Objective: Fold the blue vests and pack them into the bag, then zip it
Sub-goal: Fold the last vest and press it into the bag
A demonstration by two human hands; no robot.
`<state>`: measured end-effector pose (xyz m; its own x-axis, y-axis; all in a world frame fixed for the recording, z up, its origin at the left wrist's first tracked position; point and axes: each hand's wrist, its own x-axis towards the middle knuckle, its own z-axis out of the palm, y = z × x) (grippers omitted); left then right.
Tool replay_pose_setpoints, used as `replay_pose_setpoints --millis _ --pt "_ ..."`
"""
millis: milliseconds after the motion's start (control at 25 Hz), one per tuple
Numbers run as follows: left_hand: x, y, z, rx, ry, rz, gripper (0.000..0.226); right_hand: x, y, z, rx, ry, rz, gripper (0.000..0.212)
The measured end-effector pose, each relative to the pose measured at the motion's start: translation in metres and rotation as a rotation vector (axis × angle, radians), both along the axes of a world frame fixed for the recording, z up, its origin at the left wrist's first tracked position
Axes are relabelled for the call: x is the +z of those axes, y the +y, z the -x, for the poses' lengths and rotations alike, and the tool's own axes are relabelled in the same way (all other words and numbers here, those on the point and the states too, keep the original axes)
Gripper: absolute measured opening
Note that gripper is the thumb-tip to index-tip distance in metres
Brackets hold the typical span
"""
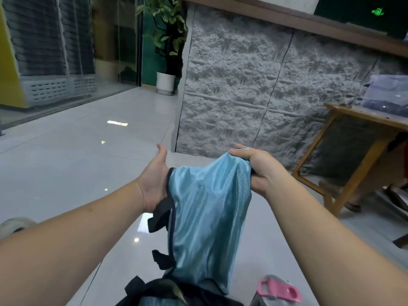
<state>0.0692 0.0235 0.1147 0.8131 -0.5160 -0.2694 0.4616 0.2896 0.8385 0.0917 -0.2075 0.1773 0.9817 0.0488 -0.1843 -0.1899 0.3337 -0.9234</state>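
Note:
A shiny light-blue vest with dark edging and black straps hangs in the air in front of me. My right hand grips its upper right corner in a fist. My left hand is spread flat against the vest's left edge, thumb up, fingers partly hidden behind the cloth. The vest's lower end drops toward a dark bag at the bottom edge, where more blue cloth shows inside the opening.
A bottle with a pink lid stands at the bottom right. A wooden table with a plastic-wrapped bundle is at the right. A grey stone-textured wall lies ahead, glossy floor tiles left, and a potted plant far back.

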Motion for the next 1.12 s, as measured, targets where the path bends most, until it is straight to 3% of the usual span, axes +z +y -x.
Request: replay_pose_setpoints --millis 120,240,280,360,440,600,640,680,800,880,1000,1120 --pt "0.012 0.013 -0.003 -0.090 -0.139 0.001 0.092 -0.003 -0.016 -0.005 -0.004 0.142 0.031 0.038" --pt "0.017 0.009 -0.006 -0.085 -0.300 -0.171 0.027 -0.011 -0.023 -0.004 -0.046 0.080 -0.093 0.038" --pt "0.021 0.005 -0.006 -0.026 -0.296 -0.173 0.019 -0.015 -0.023 0.000 -0.055 0.045 -0.163 0.041" --pt "0.023 0.000 -0.010 0.077 -0.273 -0.137 0.023 -0.035 -0.019 0.013 -0.010 0.034 -0.185 0.049" --pt "0.019 -0.001 -0.013 0.117 -0.256 -0.159 0.027 -0.066 -0.013 0.024 0.062 0.073 -0.072 0.055" --pt "0.013 0.011 -0.021 0.212 -0.218 -0.407 0.023 -0.091 -0.009 0.021 0.063 0.011 0.075 0.098" --pt "0.012 0.015 -0.024 0.233 -0.222 -0.498 0.022 -0.088 -0.008 0.019 0.057 -0.011 0.108 0.098" --pt "0.011 0.019 -0.027 0.244 -0.225 -0.592 0.021 -0.083 -0.007 0.018 0.057 -0.030 0.162 0.088" --pt "0.009 0.028 -0.034 0.263 -0.194 -0.838 0.021 -0.063 0.003 0.018 0.093 -0.036 0.364 0.030" --pt "0.005 0.028 -0.037 0.327 -0.126 -0.881 0.026 -0.055 0.006 0.016 0.085 -0.032 0.397 0.013" --pt "0.008 0.026 -0.036 0.367 0.005 -0.657 0.040 -0.049 0.003 0.014 0.065 -0.036 0.355 0.018" --pt "0.023 0.026 -0.023 0.156 0.022 -0.506 0.056 -0.047 -0.005 0.018 0.081 -0.027 0.321 0.033"
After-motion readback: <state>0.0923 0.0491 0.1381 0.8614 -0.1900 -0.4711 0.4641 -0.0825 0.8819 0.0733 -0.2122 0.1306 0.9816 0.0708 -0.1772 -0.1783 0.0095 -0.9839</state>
